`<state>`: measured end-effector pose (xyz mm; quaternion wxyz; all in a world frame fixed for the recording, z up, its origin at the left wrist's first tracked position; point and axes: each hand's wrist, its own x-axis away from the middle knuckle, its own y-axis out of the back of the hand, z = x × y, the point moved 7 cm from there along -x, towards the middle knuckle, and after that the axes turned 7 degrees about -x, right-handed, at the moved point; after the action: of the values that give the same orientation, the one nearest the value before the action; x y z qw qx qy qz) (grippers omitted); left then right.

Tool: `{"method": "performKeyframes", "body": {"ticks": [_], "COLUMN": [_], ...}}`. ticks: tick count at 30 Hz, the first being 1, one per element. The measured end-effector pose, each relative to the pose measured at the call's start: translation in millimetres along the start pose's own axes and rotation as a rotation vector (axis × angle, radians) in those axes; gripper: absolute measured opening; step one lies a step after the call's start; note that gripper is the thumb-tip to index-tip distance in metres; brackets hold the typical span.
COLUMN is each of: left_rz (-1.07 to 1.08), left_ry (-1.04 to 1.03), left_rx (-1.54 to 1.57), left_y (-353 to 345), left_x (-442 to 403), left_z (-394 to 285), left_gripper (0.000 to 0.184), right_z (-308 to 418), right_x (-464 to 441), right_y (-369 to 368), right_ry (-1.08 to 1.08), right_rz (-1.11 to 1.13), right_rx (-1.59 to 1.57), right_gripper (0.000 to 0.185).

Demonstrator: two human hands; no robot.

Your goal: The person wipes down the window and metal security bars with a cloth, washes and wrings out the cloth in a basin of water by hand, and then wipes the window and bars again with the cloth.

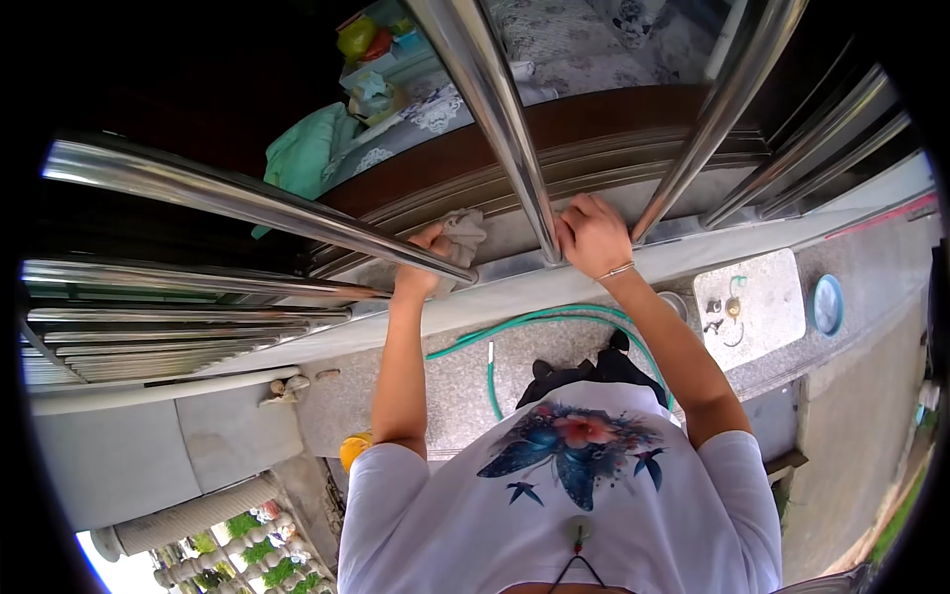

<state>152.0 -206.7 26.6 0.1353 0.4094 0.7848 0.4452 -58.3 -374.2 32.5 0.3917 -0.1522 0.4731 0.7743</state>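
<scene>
The cloth (465, 235) lies bunched on the sill (512, 231), just beyond the foot of a bar (247, 205), and our left hand (426, 262) reaches past that bar with its fingers closed round the cloth. We judge it light, soft and limp, with nothing in it to break; it should crumple under a squeeze. We would take it by the bunched middle, thumb on one side and fingers on the other, since a loose edge would flop. Whether it is wet, and so heavier or slicker, we cannot tell. Our right hand (592, 236) rests at the sill between two bars (495, 129), fingers curled; we cannot tell whether it grips anything. The bars look stiff, smooth and rather slippery.

Counting, we have two hands, one cloth, one sill and one bracelet (616, 270), by the right hand. Three bars stand nearest our hands; those farther left crowd too closely to count. Below are one blue basin (838, 305), one pale slab (777, 282) and green hose (470, 339), in how many lengths we cannot make out
</scene>
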Motion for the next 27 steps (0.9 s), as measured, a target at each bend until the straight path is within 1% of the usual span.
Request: {"method": "performKeyframes", "body": {"ticks": [1,3,5,6,7,8,9,10,11,12,13,14,15,16,17,18,19,20,21,22,23,24,25,26,27], "left_rz": [-0.003,-0.082,-0.031,0.035,0.101,0.105,0.124,0.147,0.159,0.146,0.129,0.341,0.359,0.377,0.382,0.054,-0.271,-0.605,-0.878,-0.870,-0.997,-1.127,-1.008,-0.886,-0.762], "left_ry": [0.003,0.221,0.288,0.284,0.281,0.279,0.233,0.189,0.190,-0.020,-0.231,-0.332,-0.370,-0.413,-0.419,-0.320,-0.217,-0.222,-0.302,-0.306,-0.332,-0.359,-0.406,-0.453,-0.419], "left_rx": [-0.006,-0.341,-0.366,-0.381,-0.393,-0.389,-0.263,-0.136,-0.130,-0.006,0.118,0.374,0.342,0.308,0.311,0.294,0.270,0.278,0.120,0.122,0.102,0.081,0.253,0.423,0.794], "left_y": [-1.8,8.3,10.3,13.1,11.1,7.1,-2.0,-10.5,-18.9,-28.2,-33.7,-50.1,-45.8,-42.5,-41.8,-21.0,-0.5,18.6,34.0,31.4,41.7,48.8,44.9,38.4,30.8], "left_x": [12.1,43.4,86.1,107.1,125.2,138.3,148.2,152.4,152.6,151.4,151.8,152.9,150.0,147.2,144.7,133.5,128.8,131.7,129.8,119.8,116.7,113.0,92.8,74.3,60.1], "left_z": [4.1,7.7,-15.4,-23.5,-26.1,-22.5,-21.1,-22.5,-32.1,-66.1,-99.4,-123.6,-135.8,-143.9,-138.9,-118.3,-97.5,-86.9,-84.4,-83.2,-98.1,-108.1,-106.9,-102.8,-87.4], "left_gripper": [0.036,0.039,0.042,0.043,0.044,0.044,0.045,0.046,0.046,0.047,0.049,0.049,0.044,0.040,0.040,0.035,0.030,0.023,0.027,0.027,0.031,0.036,0.037,0.038,0.027], "right_z": [-1.7,0.1,0.1,2.0,3.0,5.8,7.0,12.4,26.6,47.3,62.1,73.1,76.0,70.6,56.7,42.3,27.2,17.6,1.6,-7.8,-12.0,0.8,19.2,21.9,23.5], "right_x": [0.3,2.0,0.9,6.0,19.1,34.2,55.9,83.7,103.3,118.1,132.6,141.9,134.0,128.5,127.9,125.8,111.4,99.3,79.6,62.7,51.7,27.0,7.6,-4.6,-15.0], "right_y": [-2.7,-3.1,13.9,21.9,32.2,40.2,31.4,19.4,4.5,-11.3,-17.8,-21.3,-10.6,-1.5,9.0,18.1,30.5,31.9,46.5,61.3,55.4,54.2,50.2,41.1,25.8], "right_ry": [-0.014,-0.031,-0.034,-0.039,-0.111,-0.182,-0.352,-0.528,-0.653,-0.779,-0.945,-1.110,-1.168,-1.169,-1.220,-1.266,-1.131,-1.130,-0.948,-0.765,-0.766,-0.508,-0.255,-0.252,-0.283], "right_rz": [0.023,0.041,-0.080,-0.086,-0.098,-0.105,0.034,0.177,0.241,0.299,0.325,0.347,0.322,0.312,0.261,0.214,0.107,0.095,0.003,-0.078,-0.085,-0.078,-0.068,-0.076,0.022], "right_rx": [0.000,-0.006,-0.269,-0.267,-0.344,-0.420,-0.633,-0.844,-1.098,-1.355,-1.533,-1.707,-1.755,-1.750,-1.669,-1.587,-1.474,-1.472,-1.183,-0.893,-0.889,-0.660,-0.430,-0.427,-0.297], "right_gripper": [0.013,0.011,0.011,0.011,0.013,0.015,0.014,0.018,0.026,0.036,0.042,0.049,0.045,0.045,0.043,0.042,0.037,0.037,0.037,0.037,0.037,0.036,0.035,0.035,0.036]}}
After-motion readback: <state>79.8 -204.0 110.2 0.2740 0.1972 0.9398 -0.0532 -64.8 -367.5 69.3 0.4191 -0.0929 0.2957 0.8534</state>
